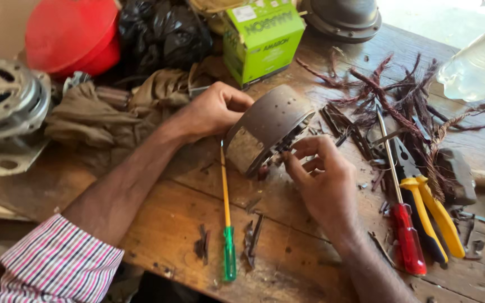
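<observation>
Striped in pink and white, one rolled shirt sleeve (57, 264) fills the lower left corner of the frame, and two bare forearms run up from it and from the bottom edge to the middle of the wooden bench (287, 264).

Two hands work on one thing: a rusty brown metal ring (268, 126), a wide curved band with small holes on its outer face, standing tilted on its edge at the centre of the frame. Its inside shows slots with dark stuff in them on the right side. The left hand (214, 109) grips the ring's upper left rim, thumb over the edge. The right hand (324, 177) has its fingertips pinched at the ring's lower right edge, on the slots; what they pinch is too small to tell.

Two screwdrivers lie on the bench: one slim with a yellow shaft and green handle (227, 224) just below the ring, one with a red handle (405, 233) to the right. Beside the red one lies one pair of pliers with yellow grips (436, 216). A heap of reddish-brown wire strands (399, 98) spreads over the upper right. One green box (262, 36) stands at top centre, one red bowl (71, 33) at upper left, one grey motor housing (4, 104) at the left edge.
</observation>
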`<state>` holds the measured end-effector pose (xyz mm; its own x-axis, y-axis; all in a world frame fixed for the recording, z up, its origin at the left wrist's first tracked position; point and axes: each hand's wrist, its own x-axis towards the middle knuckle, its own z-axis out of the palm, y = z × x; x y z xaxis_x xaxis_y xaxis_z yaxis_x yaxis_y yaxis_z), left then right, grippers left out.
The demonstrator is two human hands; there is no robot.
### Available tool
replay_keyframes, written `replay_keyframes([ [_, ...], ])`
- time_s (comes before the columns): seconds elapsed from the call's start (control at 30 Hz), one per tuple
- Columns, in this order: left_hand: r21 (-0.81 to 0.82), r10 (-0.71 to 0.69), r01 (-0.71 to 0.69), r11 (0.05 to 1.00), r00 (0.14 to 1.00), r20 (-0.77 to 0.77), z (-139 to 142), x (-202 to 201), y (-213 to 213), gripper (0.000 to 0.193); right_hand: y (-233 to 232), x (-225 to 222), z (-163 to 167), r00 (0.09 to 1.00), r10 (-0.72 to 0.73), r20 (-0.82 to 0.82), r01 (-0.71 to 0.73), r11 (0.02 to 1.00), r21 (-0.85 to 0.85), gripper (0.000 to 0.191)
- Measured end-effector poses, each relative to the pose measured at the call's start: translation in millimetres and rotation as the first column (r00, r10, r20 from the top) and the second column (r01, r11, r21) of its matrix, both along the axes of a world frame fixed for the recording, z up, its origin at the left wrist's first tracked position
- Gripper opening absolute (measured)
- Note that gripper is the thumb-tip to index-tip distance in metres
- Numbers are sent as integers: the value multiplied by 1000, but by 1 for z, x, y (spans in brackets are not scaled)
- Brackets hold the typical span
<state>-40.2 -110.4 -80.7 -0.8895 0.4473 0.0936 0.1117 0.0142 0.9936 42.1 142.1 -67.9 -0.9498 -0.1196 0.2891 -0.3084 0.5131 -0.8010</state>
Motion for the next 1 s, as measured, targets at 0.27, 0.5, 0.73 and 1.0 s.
replay_keyframes([
  [0.27,-83,43,-26,996,976,214,8,-6,0,18,-2,-1,4,1000,3,-28,-2,999,37,20],
  [0.5,-54,51,-43,998,987,153,7,-4,0,19,-1,-1,2,1000,-15,-13,16,997,76,20],
  [0.73,-99,28,-26,995,999,16,10,1,5,23,-2,0,4,1000,-18,-12,19,996,90,20],
  [1.0,-78,-6,3,997,999,-35,6,-1,1,19,-5,1,4,998,-62,8,61,995,79,24],
])
